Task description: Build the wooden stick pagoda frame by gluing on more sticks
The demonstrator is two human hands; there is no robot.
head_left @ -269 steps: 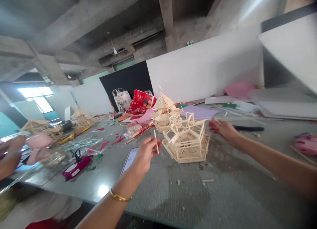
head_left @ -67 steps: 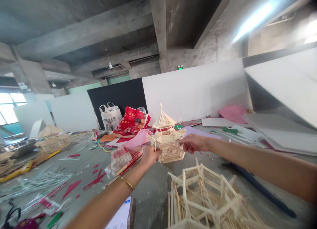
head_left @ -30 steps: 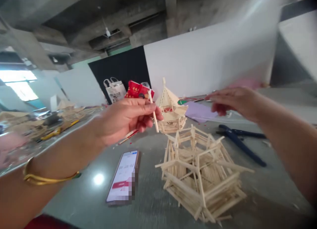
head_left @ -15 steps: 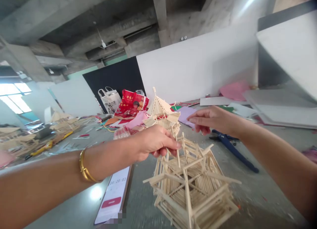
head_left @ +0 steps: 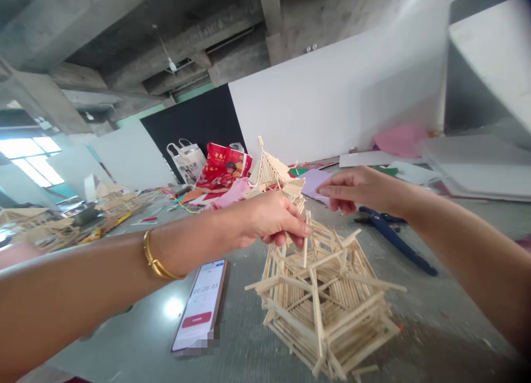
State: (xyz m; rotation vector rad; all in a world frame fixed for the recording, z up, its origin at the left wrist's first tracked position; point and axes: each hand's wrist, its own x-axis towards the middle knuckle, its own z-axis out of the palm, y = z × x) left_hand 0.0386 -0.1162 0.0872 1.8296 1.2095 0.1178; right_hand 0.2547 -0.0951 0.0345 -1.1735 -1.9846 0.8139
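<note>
Currently: stick (head_left: 306, 253) in left hand (head_left: 271, 220), over the frame (head_left: 317, 311).
Left thumb and fingers pinched on the stick, held near upright; contact with the frame cannot be told. Right hand (head_left: 352, 189) beyond the frame and to its right, fingers half curled, thumb close to forefinger; cannot tell if anything is gripped. Frame on the table (head_left: 244, 344), open-topped. Pliers (head_left: 398, 241) right of it; phone (head_left: 201, 303) left, face up. Tower (head_left: 269, 170) behind the left hand, red bag (head_left: 224, 167) farther back.
</note>
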